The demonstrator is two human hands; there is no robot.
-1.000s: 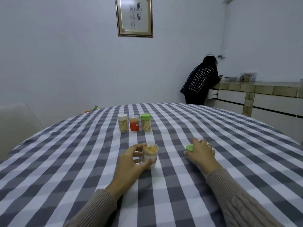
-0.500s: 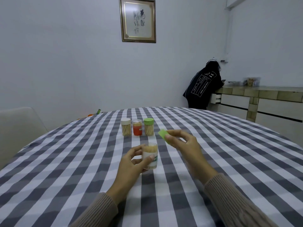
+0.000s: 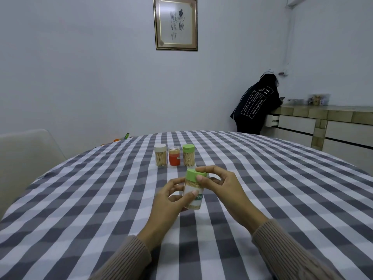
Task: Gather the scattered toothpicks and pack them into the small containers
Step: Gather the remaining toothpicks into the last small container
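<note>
A clear toothpick container (image 3: 194,196) with a white and green label is full of toothpicks, and my left hand (image 3: 169,201) grips its body just above the table. A green lid (image 3: 194,174) sits on its top. My right hand (image 3: 220,186) pinches that lid between thumb and fingers. Farther back stand three filled containers in a row: one with a white lid (image 3: 160,155), an orange one with a clear lid (image 3: 174,155) and one with a green lid (image 3: 189,155). No loose toothpicks show on the cloth.
The round table wears a grey and white checked cloth (image 3: 101,199). A pale chair (image 3: 26,154) stands at the left. A person in a black hooded top (image 3: 257,106) leans on a counter (image 3: 327,113) at the back right.
My right hand picked the green lid up from the cloth, carried it left and set it on the container that my left hand holds. The camera has tilted a little.
</note>
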